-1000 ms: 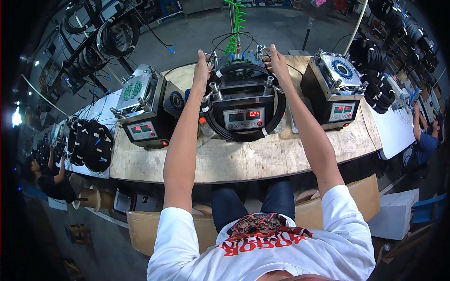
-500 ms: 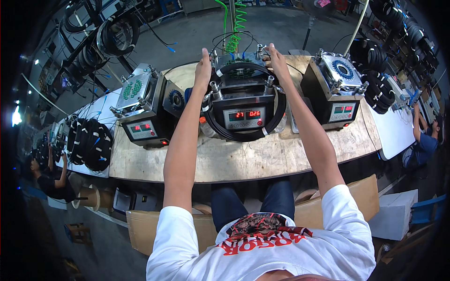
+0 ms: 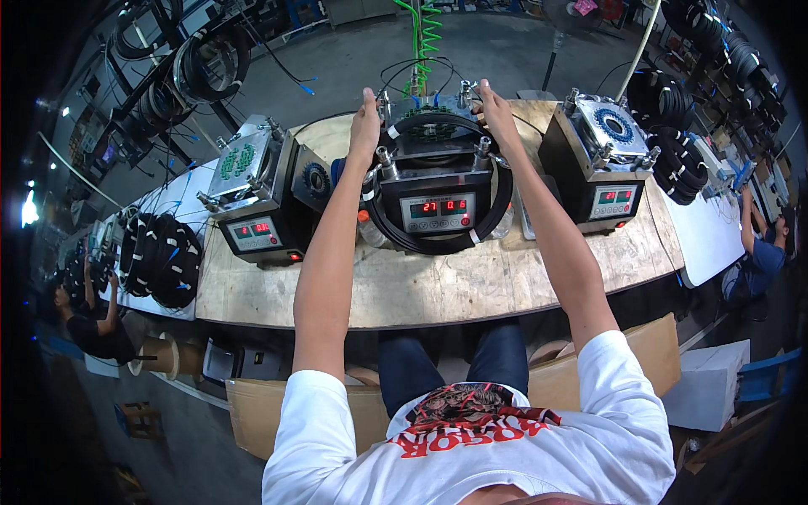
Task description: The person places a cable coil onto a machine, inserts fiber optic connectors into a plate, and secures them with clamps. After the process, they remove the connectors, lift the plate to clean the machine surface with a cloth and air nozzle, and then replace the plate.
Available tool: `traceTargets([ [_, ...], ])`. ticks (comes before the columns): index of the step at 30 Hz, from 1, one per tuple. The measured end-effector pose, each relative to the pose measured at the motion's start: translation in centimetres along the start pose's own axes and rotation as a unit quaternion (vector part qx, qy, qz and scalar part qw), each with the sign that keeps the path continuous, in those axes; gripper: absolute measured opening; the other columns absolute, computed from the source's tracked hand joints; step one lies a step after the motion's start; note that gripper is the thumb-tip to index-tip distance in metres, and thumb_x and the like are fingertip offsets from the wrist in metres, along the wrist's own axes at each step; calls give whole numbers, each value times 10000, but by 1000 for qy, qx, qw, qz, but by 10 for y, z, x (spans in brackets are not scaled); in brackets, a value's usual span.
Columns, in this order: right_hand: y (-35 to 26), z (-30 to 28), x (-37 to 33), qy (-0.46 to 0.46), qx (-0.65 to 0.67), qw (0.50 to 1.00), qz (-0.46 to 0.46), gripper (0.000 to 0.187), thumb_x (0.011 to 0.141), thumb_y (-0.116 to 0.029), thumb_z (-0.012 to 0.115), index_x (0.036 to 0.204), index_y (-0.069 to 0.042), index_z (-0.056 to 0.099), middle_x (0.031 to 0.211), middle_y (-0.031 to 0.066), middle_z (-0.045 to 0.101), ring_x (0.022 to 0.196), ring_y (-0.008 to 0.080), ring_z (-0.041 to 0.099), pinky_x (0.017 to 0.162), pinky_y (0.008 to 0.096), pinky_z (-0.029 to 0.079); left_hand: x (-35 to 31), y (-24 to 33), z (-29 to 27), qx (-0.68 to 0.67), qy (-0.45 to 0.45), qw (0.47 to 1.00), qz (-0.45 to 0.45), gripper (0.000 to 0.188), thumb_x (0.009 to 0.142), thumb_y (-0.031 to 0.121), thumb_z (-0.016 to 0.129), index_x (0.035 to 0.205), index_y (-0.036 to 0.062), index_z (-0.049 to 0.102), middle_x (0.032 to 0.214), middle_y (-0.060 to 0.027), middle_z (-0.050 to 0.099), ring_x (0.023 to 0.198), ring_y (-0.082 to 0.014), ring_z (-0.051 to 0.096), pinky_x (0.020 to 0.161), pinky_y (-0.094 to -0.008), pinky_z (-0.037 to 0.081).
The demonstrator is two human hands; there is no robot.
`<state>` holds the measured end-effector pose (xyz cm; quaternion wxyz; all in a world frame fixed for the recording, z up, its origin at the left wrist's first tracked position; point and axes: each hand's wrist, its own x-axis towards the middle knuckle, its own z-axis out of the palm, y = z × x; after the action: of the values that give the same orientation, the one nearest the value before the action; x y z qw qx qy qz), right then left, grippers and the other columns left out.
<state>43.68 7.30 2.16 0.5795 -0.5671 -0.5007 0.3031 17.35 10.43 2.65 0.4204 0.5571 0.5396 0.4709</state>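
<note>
Head view: your middle machine (image 3: pixel 436 181) stands upright on the wooden counter (image 3: pixel 438 295), between the left machine (image 3: pixel 278 225) and the right machine (image 3: pixel 581 181). Its lit display panel (image 3: pixel 438 215) points toward you, the panel's long axis running left to right. A black cable coil (image 3: pixel 429 247) encircles the machine's front: upper arc across the top, lower arc below the panel. The coil's open face points toward you; being nearly round, it has no distinct long axis. Your left hand (image 3: pixel 364 130) is beside the left rear clamp (image 3: pixel 384 108), your right hand (image 3: pixel 498 119) beside the right rear clamp (image 3: pixel 465 93). Whether either hand's fingers grip cannot be determined.
</note>
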Motion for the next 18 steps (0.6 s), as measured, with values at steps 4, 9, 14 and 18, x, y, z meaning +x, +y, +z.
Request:
traceTargets([
  [4, -2, 1, -1, -7, 5, 1000, -7, 749, 991, -650, 421, 1245, 22, 635, 804, 61, 585, 680, 133, 532, 595, 293, 439, 6, -6, -4, 11, 26, 1000, 3, 949, 917, 812, 284, 1331, 16, 594, 1079, -198, 634, 979, -277, 554, 924, -376, 414],
  [9, -4, 5, -1, -13, 64, 998, 0, 727, 1002, -632, 424, 1251, 19, 632, 794, 58, 568, 656, 111, 520, 591, 280, 436, 17, -16, -8, 23, 23, 999, 11, 945, 924, 802, 293, 1360, 12, 573, 1110, -211, 632, 1024, -293, 560, 958, -392, 404],
  [14, -7, 2, -5, -12, 62, 998, 8, 742, 1010, -621, 414, 1234, 53, 627, 747, 59, 560, 628, 114, 523, 602, 275, 433, 1, 0, -2, -30, -13, 999, 13, 945, 930, 779, 350, 1344, -45, 560, 1288, -198, 593, 1170, -267, 564, 1044, -344, 389],
  [18, -8, 3, -5, -2, 2, 1000, -11, 771, 1008, -632, 400, 1194, 73, 651, 689, 81, 568, 630, 148, 537, 633, 310, 439, 0, 2, -4, -34, -4, 999, 9, 924, 929, 786, 340, 1259, -39, 593, 1155, -170, 612, 1039, -240, 571, 985, -334, 413],
])
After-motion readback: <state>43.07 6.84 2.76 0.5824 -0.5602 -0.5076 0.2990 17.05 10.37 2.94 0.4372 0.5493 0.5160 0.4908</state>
